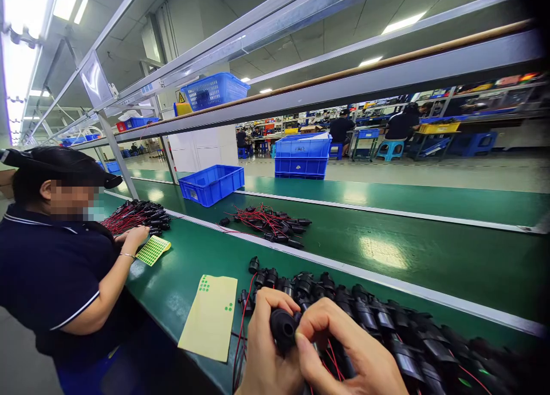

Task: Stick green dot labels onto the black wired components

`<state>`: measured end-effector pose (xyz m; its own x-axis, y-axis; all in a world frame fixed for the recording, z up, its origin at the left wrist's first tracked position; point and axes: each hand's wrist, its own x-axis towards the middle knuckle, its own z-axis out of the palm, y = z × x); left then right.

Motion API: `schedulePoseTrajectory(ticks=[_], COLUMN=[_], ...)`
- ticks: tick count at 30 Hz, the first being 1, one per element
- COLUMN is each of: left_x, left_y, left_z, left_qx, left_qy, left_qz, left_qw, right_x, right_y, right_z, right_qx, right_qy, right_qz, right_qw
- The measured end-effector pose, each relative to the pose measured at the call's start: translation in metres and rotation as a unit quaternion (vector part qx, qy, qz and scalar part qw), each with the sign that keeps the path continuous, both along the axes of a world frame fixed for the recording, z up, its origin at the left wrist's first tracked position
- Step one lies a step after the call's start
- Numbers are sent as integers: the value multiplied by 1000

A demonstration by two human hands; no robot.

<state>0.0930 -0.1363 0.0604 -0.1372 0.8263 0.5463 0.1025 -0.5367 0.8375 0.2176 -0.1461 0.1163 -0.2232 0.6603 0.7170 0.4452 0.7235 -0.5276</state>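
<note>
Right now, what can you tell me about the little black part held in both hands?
The black part is small and round, matt like rubber or plastic, with a hollow open end facing the camera. The left hand cradles it from below and the right hand pinches its side. Thin red wires trail from it, above the green bench.

A long green worktop (189, 263) runs beside a green conveyor belt (408, 252), with a pale metal rail between them. Taking the yellow sticker backing sheet (209, 318) as landmark: just right of it lies a heap of black plastic connectors with red wires (378, 320). Beyond it to the left sits a sheet of green dot stickers (153, 250), and past that a bundle of red-wired connectors (137, 214). On the belt, beyond the sheet, lie a tangle of wired connectors (268, 223) and a blue crate (211, 184).
</note>
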Motion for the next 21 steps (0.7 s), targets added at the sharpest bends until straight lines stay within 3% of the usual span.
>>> schedulePoseTrajectory(ticks=[5,9,12,16,18,21], left_x=[4,3,-3,-20,-28,-38], left_y=[0,-1,-3,-7,-8,-10], left_z=[-5,-6,4,27,37,44], left_qx=[-2,4,-8,-123,-173,-189], left_qy=[-27,-49,-41,2,4,15], left_qz=[8,-26,-88,-186,-224,-266], left_qw=[1000,998,995,975,959,945], right_x=[-6,-8,-2,10,14,16], right_y=[1,2,4,10,14,18], right_z=[-9,-17,-14,-1,3,4], right_qx=[13,-42,-91,-130,-122,-78], right_qy=[19,80,74,-12,-44,-67], right_qz=[2,17,67,180,196,178], right_qw=[1000,996,991,975,972,979])
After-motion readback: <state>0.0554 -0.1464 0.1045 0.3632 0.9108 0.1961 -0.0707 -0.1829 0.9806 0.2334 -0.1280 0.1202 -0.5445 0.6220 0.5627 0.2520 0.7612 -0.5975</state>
